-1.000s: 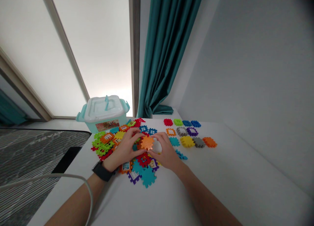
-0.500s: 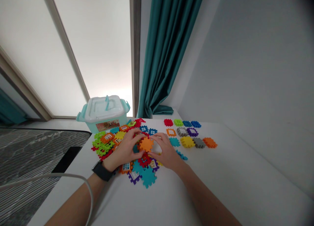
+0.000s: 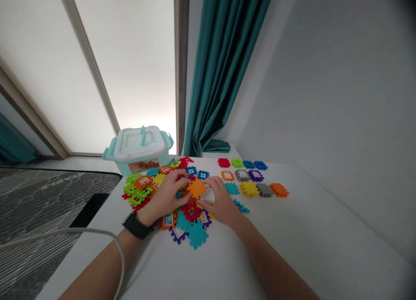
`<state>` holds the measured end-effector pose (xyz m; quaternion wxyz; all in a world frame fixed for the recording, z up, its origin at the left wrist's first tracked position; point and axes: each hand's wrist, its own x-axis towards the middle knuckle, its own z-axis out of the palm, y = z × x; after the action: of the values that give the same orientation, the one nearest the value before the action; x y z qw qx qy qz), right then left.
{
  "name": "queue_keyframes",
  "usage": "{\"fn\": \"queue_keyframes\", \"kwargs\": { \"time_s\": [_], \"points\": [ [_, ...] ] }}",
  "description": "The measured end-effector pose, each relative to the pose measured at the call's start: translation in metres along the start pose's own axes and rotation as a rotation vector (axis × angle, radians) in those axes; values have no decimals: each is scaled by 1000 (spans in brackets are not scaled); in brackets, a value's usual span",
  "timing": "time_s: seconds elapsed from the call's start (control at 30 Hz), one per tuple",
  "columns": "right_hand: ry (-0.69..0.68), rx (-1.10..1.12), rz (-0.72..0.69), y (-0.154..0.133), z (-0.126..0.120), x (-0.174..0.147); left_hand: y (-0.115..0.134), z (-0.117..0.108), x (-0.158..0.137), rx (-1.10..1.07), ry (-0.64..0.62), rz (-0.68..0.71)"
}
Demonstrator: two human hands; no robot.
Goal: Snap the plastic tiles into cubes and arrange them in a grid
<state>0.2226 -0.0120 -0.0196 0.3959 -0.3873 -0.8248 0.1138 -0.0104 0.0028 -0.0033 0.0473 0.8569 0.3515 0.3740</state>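
Orange and flat with a notched edge, one plastic tile (image 3: 196,189) is pinched between left hand (image 3: 169,192) and right hand (image 3: 221,203).

The left hand (image 3: 167,194) conceals part of the tile heap (image 3: 191,212). The white cable (image 3: 122,261) (like the teal curtain (image 3: 224,70)) is cropped. The box label (image 3: 143,165) is too small to decipher.

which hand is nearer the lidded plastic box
Left. The left hand is in front of the lidded plastic box and to its right, over the pile of toothed tiles; the right hand is farther right, beyond the held orange tile.
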Motion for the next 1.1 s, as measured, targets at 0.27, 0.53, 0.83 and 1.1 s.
{"fn": "queue_keyframes", "kwargs": {
  "time_s": [0.27,0.53,0.83,1.1],
  "points": [
    [18,-47,-9,6,-2,0,-10,-4,0,37,-33,29],
    [-88,-62,-46,10,-5,-2,-9,-7,-1,23,-98,41],
    [13,-74,-38,7,-6,-1,-4,-6,1,36,-72,-5],
    [70,-73,5,3,0,-1,0,-6,1,41,-89,36]
  ]
}}
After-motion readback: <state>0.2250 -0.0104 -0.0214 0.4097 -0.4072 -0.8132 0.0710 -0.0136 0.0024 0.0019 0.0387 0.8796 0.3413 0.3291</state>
